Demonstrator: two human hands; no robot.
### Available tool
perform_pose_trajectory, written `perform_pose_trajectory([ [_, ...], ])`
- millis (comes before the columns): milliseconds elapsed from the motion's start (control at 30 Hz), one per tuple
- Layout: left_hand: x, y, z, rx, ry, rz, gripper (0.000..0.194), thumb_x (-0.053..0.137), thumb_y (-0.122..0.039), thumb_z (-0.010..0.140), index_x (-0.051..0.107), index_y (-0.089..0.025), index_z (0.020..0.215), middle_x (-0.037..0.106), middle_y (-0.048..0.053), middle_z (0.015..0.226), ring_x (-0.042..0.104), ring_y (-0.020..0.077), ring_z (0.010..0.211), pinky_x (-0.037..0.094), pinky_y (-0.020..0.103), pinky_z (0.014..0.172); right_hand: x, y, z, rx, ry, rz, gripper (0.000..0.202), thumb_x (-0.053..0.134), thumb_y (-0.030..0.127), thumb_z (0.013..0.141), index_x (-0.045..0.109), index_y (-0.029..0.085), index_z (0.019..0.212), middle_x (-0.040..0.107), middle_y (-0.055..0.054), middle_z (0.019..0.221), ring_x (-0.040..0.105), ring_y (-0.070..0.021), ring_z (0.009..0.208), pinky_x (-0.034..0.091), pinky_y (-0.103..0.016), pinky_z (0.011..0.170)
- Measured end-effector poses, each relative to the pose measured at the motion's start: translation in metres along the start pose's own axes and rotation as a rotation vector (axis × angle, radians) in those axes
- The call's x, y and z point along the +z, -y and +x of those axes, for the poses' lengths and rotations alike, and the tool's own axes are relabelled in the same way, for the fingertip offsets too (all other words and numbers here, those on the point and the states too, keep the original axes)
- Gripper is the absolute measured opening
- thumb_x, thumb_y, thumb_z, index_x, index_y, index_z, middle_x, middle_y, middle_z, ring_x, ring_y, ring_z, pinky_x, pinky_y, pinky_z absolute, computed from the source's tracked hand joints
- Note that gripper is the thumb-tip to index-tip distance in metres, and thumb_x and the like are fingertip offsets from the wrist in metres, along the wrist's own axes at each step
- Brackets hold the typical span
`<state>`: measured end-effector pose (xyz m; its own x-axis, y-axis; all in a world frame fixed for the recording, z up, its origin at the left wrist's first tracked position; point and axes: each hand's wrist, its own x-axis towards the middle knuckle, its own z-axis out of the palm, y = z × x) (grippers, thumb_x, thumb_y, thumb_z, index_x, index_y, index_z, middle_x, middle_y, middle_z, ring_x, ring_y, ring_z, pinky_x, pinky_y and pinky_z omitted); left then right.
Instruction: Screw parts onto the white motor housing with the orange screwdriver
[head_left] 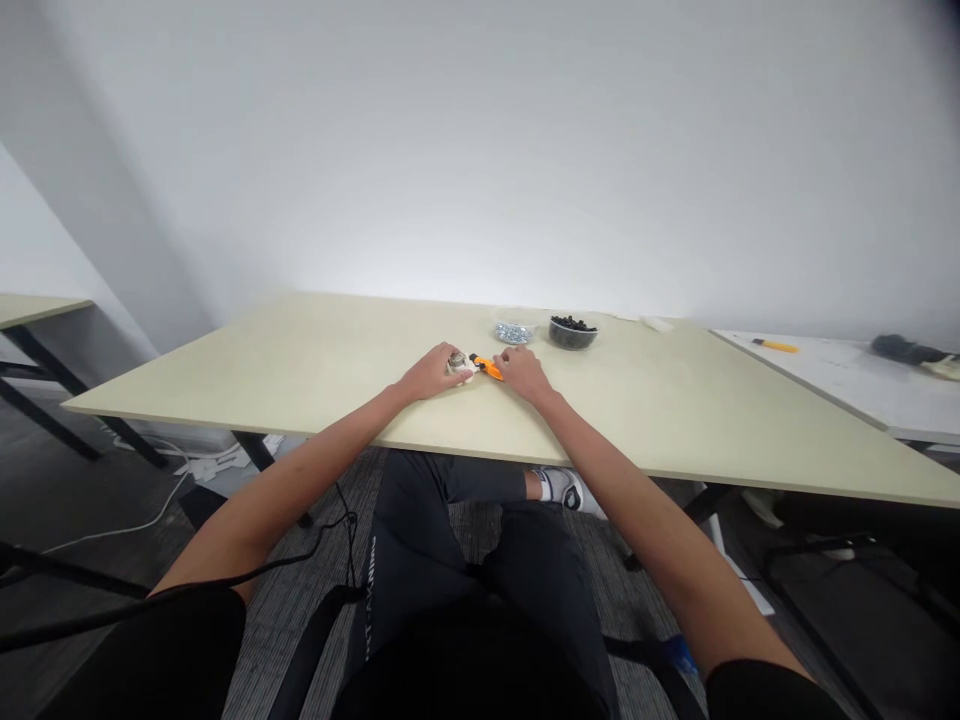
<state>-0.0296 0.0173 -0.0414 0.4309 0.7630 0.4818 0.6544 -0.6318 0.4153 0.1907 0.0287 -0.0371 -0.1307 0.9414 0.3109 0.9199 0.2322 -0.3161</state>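
Near the front edge of the table (pixel 337 350), my left hand (pixel 430 373) is closed around a small white part (pixel 462 377) with a greyish bit on top; its exact kind is too small to make out. My right hand (pixel 523 374) grips an orange tool (pixel 490 368) with a black end, perhaps a utility knife. The tool's black end points left and meets or nearly meets the white part. Fingers cover some of both things.
Behind my hands stand a clear tub (pixel 514 332) of small silvery pieces and a bowl (pixel 572 338) of small black pieces. On the white table (pixel 840 385) at right lie another orange tool (pixel 776 346) and a dark object (pixel 904 349). A black cable (pixel 300 562) crosses my left arm.
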Motion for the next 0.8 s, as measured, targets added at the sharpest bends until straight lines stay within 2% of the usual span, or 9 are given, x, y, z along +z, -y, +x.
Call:
perform_pose_trajectory([
  [133, 0.0, 0.0, 0.0, -0.005, -0.004, 0.002, 0.046, 0.053, -0.057, 0.083, 0.053, -0.018, 0.108, 0.058, 0.008, 0.106, 0.055, 0.0236, 0.1, 0.045, 0.039, 0.09, -0.002, -0.001, 0.001, 0.004, 0.037, 0.03, 0.042, 0.043, 0.053, 0.089, 0.065, 0.021, 0.103, 0.061, -0.009, 0.112, 0.052, -0.0224, 0.105, 0.037, -0.035, 0.091],
  [267, 0.0, -0.002, 0.0, -0.002, -0.002, -0.007, 0.048, 0.053, -0.057, 0.082, 0.054, -0.018, 0.11, 0.058, 0.01, 0.108, 0.055, 0.0243, 0.101, 0.045, 0.039, 0.09, -0.005, -0.005, 0.004, 0.1, -0.026, 0.021, 0.036, 0.045, 0.043, 0.088, 0.063, 0.018, 0.105, 0.059, -0.011, 0.117, 0.052, -0.0259, 0.109, 0.034, -0.042, 0.095],
  [367, -0.001, -0.002, 0.0, 0.004, 0.006, 0.0, 0.048, 0.053, -0.056, 0.083, 0.053, -0.017, 0.111, 0.058, 0.01, 0.108, 0.055, 0.0247, 0.102, 0.045, 0.04, 0.091, -0.007, -0.008, 0.005, 0.132, -0.065, 0.026, 0.036, 0.035, 0.035, 0.092, 0.061, 0.015, 0.105, 0.059, -0.013, 0.117, 0.052, -0.024, 0.109, 0.036, -0.038, 0.093],
  [500, -0.001, -0.002, 0.0, -0.008, 0.009, 0.008, 0.046, 0.052, -0.056, 0.084, 0.053, -0.018, 0.109, 0.058, 0.009, 0.108, 0.056, 0.0244, 0.101, 0.045, 0.04, 0.091, -0.008, -0.008, 0.004, 0.073, -0.012, 0.039, 0.04, 0.038, 0.045, 0.092, 0.061, 0.02, 0.112, 0.06, -0.009, 0.12, 0.053, -0.0211, 0.11, 0.039, -0.032, 0.091],
  [633, -0.001, -0.003, 0.0, -0.03, 0.014, 0.011, 0.045, 0.052, -0.056, 0.084, 0.052, -0.019, 0.108, 0.058, 0.009, 0.107, 0.056, 0.0239, 0.101, 0.045, 0.039, 0.09, -0.007, -0.007, 0.003, 0.084, 0.049, -0.004, 0.047, 0.046, 0.052, 0.087, 0.06, 0.021, 0.119, 0.058, -0.012, 0.121, 0.053, -0.027, 0.11, 0.039, -0.04, 0.092],
  [800, -0.002, -0.005, 0.0, -0.039, 0.011, 0.003, 0.045, 0.051, -0.058, 0.084, 0.051, -0.019, 0.107, 0.057, 0.008, 0.106, 0.056, 0.0233, 0.1, 0.046, 0.039, 0.089, -0.007, -0.012, 0.005, 0.156, 0.025, -0.063, 0.04, 0.05, 0.042, 0.086, 0.061, 0.018, 0.116, 0.055, -0.015, 0.119, 0.049, -0.0297, 0.111, 0.036, -0.045, 0.095],
])
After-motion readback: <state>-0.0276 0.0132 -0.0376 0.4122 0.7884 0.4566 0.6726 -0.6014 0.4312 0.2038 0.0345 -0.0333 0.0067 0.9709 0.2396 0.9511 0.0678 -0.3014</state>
